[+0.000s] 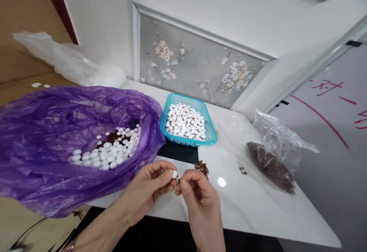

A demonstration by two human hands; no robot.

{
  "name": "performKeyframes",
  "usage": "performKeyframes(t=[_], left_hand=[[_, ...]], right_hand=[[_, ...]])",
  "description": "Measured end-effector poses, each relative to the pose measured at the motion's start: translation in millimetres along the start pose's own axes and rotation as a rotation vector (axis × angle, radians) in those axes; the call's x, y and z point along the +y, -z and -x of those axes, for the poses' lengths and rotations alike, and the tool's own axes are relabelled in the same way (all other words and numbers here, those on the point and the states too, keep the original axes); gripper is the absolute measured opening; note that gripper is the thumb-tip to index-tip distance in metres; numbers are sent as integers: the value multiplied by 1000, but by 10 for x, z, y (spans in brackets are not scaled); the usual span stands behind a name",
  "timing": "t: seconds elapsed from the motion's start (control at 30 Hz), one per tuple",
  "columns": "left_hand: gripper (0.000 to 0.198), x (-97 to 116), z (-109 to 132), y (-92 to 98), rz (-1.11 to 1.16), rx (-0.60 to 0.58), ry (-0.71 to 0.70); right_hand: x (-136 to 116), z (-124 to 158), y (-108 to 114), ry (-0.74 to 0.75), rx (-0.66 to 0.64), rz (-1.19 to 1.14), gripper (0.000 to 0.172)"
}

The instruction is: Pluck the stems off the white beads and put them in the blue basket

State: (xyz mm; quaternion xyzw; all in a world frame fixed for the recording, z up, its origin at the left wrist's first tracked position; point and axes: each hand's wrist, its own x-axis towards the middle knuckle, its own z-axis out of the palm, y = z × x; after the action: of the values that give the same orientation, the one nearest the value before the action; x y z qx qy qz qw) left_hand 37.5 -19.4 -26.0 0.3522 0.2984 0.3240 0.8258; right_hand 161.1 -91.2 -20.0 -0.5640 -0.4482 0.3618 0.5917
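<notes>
Between the fingertips of your left hand (151, 183) sits a small white ball (174, 174), thumb and fingers closed narrowly on it. Your right hand (204, 200) is close beside it, thumb and forefinger pinched together; whatever lies between those tips is too small to make out. Just beyond your right hand, a pile of brown bits (202, 168) lies on the worktop (237, 202). Farther ahead of both hands stands a blue basket (211, 137) of white balls. Left of your left hand spreads a purple bag (57, 116), cut off at the view's edge, its folds hiding some contents. Well right of your hands, a clear bag (276, 145) holds brown material, hard to identify.
</notes>
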Motion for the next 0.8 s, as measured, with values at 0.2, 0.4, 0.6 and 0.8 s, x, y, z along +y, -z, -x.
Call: performKeyframes(t=[0.2, 0.4, 0.6, 0.8], left_hand=[[8, 8, 3, -4, -30, -17, -36], [6, 20, 27, -10, -61, -2, -63], [6, 10, 30, -2, -72, -12, -73], [7, -12, 32, 14, -62, 4, -76]], right_hand=[[-4, 6, -25, 35, 8, 66, 15], [41, 36, -36, 76, 0, 111, 13], [47, 27, -47, 70, -9, 113, 15], [61, 8, -62, 62, -10, 86, 15]])
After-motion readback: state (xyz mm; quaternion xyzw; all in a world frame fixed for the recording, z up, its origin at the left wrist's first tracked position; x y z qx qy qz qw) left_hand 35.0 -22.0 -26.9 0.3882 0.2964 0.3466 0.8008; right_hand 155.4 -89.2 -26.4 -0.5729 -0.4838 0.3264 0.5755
